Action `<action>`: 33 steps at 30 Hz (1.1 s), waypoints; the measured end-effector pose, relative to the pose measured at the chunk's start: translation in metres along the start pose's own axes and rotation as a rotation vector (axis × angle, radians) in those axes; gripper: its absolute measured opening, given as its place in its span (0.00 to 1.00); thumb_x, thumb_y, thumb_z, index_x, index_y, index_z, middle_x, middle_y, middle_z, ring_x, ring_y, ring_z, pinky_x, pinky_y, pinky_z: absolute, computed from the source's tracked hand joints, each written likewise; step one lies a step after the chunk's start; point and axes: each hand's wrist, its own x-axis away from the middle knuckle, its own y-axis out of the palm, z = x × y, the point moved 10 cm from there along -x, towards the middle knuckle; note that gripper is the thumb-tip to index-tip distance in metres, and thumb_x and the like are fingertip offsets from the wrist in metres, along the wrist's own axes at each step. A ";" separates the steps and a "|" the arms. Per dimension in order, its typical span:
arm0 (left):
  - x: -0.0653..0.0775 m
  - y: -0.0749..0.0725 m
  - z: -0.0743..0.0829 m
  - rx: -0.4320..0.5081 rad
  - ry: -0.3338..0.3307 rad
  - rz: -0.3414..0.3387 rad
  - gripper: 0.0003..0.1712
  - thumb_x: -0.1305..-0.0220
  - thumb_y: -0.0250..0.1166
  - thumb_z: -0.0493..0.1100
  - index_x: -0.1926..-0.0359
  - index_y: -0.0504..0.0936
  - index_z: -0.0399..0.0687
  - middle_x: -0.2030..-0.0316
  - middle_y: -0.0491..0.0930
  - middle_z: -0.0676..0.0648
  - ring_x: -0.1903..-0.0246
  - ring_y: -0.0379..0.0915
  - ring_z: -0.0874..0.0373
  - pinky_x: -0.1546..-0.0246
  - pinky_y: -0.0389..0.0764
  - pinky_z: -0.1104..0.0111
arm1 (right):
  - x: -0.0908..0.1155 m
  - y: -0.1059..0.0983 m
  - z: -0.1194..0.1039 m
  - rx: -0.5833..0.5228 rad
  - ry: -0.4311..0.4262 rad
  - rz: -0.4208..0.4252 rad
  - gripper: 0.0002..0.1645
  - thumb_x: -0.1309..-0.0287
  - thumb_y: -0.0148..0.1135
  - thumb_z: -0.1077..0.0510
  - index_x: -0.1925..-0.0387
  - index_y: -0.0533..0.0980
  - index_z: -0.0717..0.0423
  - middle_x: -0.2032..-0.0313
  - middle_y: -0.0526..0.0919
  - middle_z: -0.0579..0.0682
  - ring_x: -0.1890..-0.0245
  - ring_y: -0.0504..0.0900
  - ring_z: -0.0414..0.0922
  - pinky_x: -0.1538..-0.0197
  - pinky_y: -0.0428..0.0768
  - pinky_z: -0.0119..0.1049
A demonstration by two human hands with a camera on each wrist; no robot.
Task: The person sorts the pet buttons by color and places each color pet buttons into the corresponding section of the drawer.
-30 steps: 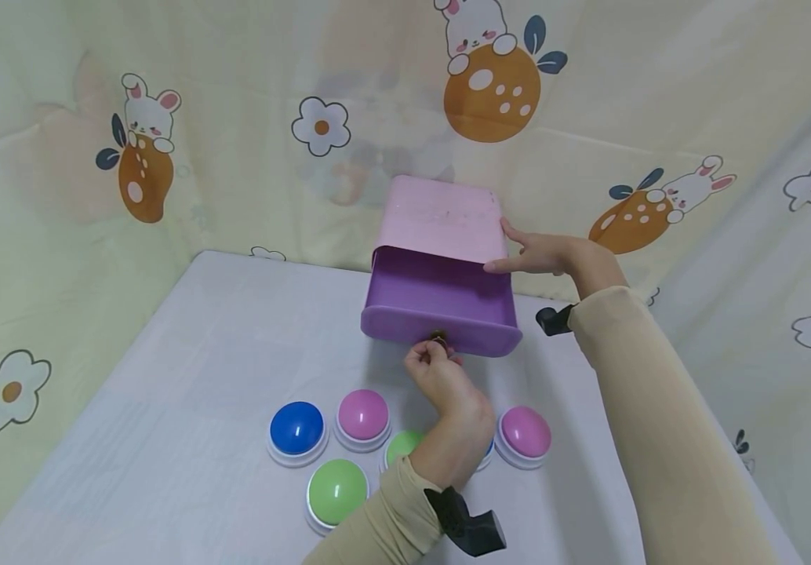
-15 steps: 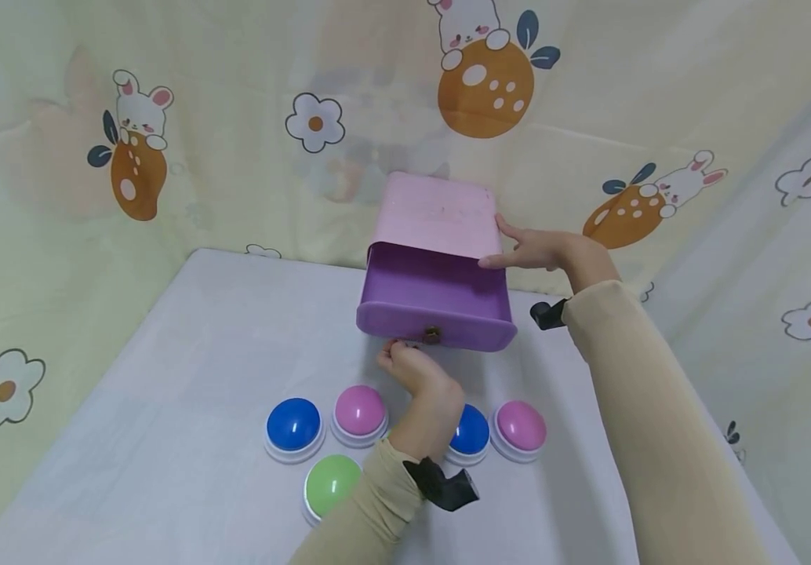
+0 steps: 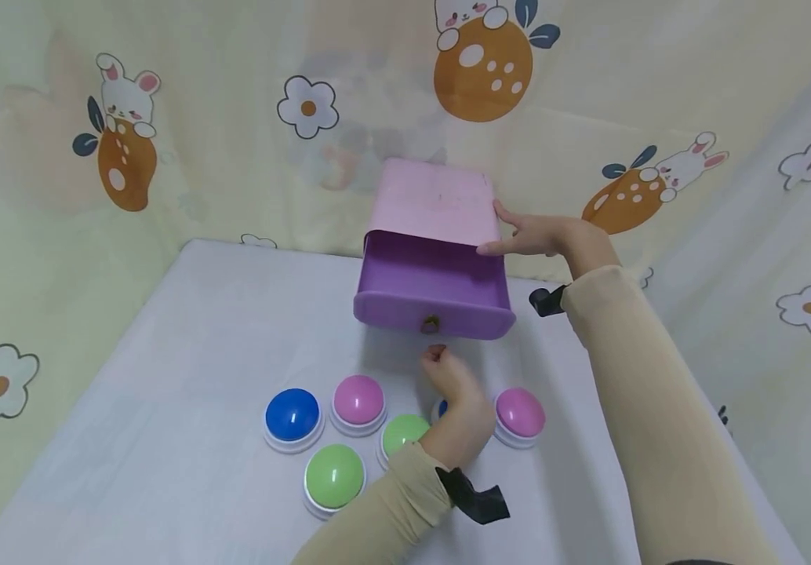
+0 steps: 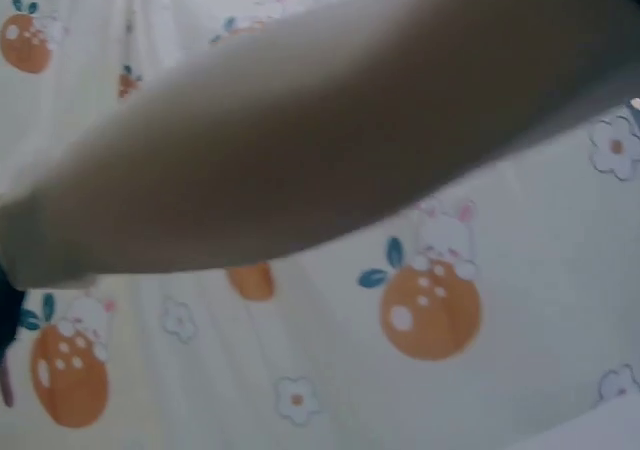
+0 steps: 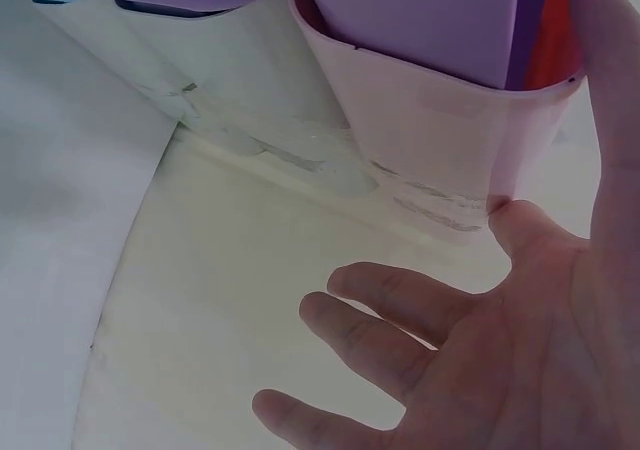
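A pink box (image 3: 434, 200) with a purple drawer (image 3: 437, 275) pulled part way out sits at the back of the table. A small dark brass-coloured knob (image 3: 430, 325) is on the drawer front. My left hand (image 3: 460, 396) is just below the knob, apart from it, fingers curled with nothing visible in them. At the box's right side, my right hand (image 3: 540, 234) touches its wall and front edge with straight, spread fingers. In the right wrist view, one fingertip of the right hand (image 5: 480, 350) meets the pink wall. The left wrist view shows only a blurred arm (image 4: 300, 140).
Dome push buttons on white bases stand before the drawer: a blue button (image 3: 292, 414), a pink button (image 3: 358, 400), two green ones including the near green button (image 3: 335, 477), a mostly hidden blue one and a right pink button (image 3: 520, 413). A patterned curtain (image 3: 236, 173) hangs behind.
My left hand has let go of the knob, moved left under the drawer, then come back to the right below it. The drawer and my right hand stay about the same.
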 end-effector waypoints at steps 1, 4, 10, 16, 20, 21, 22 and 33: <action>0.005 0.003 -0.004 -0.047 0.003 -0.038 0.08 0.43 0.44 0.27 0.64 0.65 0.42 0.65 0.65 0.47 0.60 0.62 0.53 0.56 0.67 0.63 | 0.000 -0.001 0.000 -0.001 0.000 -0.001 0.67 0.55 0.56 0.21 0.33 0.19 0.24 0.26 0.26 0.56 0.27 0.38 0.64 0.34 0.50 0.69; 0.021 0.019 -0.016 -0.278 0.062 -0.236 0.10 0.43 0.48 0.27 0.64 0.70 0.44 0.67 0.69 0.50 0.62 0.66 0.56 0.59 0.70 0.66 | 0.000 -0.001 -0.001 -0.006 -0.005 -0.005 0.67 0.54 0.56 0.22 0.33 0.18 0.25 0.26 0.25 0.55 0.27 0.38 0.63 0.33 0.51 0.67; 0.093 0.078 -0.041 -1.388 1.043 -0.929 0.11 0.38 0.58 0.40 0.55 0.80 0.57 0.54 0.77 0.57 0.51 0.71 0.64 0.50 0.73 0.75 | 0.002 0.000 0.000 -0.029 0.002 0.006 0.66 0.56 0.56 0.21 0.34 0.20 0.21 0.26 0.24 0.52 0.27 0.37 0.64 0.34 0.49 0.69; 0.104 0.068 -0.098 -2.031 1.362 -1.139 0.37 0.41 0.56 0.69 0.32 0.56 0.82 0.26 0.49 0.55 0.26 0.37 0.51 0.30 0.54 0.54 | 0.002 -0.001 0.002 -0.033 0.007 0.001 0.65 0.55 0.56 0.21 0.34 0.20 0.21 0.26 0.24 0.53 0.27 0.38 0.64 0.34 0.51 0.69; 0.091 0.058 -0.109 -2.202 1.235 -1.106 0.45 0.48 0.60 0.74 0.31 0.50 0.87 0.25 0.43 0.56 0.26 0.33 0.46 0.31 0.54 0.46 | 0.002 -0.001 0.002 -0.027 0.007 -0.005 0.65 0.54 0.56 0.22 0.34 0.20 0.21 0.26 0.25 0.54 0.27 0.38 0.64 0.34 0.50 0.68; 0.089 0.057 -0.109 -2.221 1.226 -1.097 0.45 0.49 0.60 0.74 0.32 0.51 0.87 0.25 0.44 0.56 0.26 0.36 0.45 0.32 0.55 0.46 | 0.002 -0.001 0.001 -0.026 0.008 -0.006 0.65 0.54 0.56 0.22 0.34 0.20 0.21 0.26 0.25 0.54 0.27 0.38 0.64 0.33 0.50 0.68; 0.088 0.055 -0.109 -2.234 1.215 -1.093 0.44 0.49 0.60 0.73 0.32 0.52 0.86 0.26 0.46 0.57 0.26 0.38 0.44 0.32 0.57 0.46 | 0.002 -0.002 0.001 -0.024 0.006 -0.006 0.65 0.53 0.56 0.22 0.34 0.20 0.21 0.26 0.25 0.55 0.27 0.38 0.64 0.33 0.50 0.67; 0.084 0.042 -0.112 -2.251 1.102 -1.083 0.36 0.44 0.63 0.65 0.35 0.62 0.85 0.27 0.51 0.59 0.28 0.45 0.43 0.35 0.62 0.46 | 0.003 0.000 0.001 -0.033 0.020 -0.005 0.65 0.54 0.56 0.22 0.34 0.19 0.21 0.26 0.26 0.55 0.27 0.37 0.64 0.34 0.51 0.68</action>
